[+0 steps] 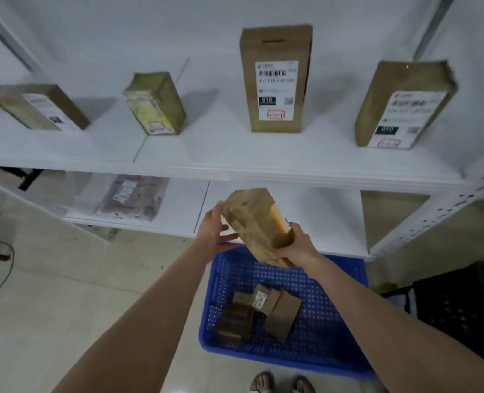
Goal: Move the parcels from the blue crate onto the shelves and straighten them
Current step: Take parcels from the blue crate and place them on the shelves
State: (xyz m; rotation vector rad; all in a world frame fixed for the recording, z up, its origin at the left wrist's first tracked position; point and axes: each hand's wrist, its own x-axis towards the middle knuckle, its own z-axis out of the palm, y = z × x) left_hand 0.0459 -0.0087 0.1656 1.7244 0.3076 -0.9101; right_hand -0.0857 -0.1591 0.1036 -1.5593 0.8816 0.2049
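- On the upper shelf (221,148), four sit in a row, left to right: leftmost parcel (39,107), second parcel (155,104), tall parcel (275,80), rightmost parcel (402,106).
- A flat bag (133,199) lies at the left of the lower shelf (320,222).
- The crate (334,279) sits on the floor, nearer than the shelves, with small parcels (263,313) in it.
- The held parcel (255,219) is above the crate's far edge, the left hand (212,228) at its left and the right hand (300,245) gripping its right.
- Another crate (462,302) stands on the floor to the right.

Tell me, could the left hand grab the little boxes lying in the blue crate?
Probably yes. The left hand is open, the right hand grips the held parcel, and the small parcels lie uncovered in the blue crate just below.
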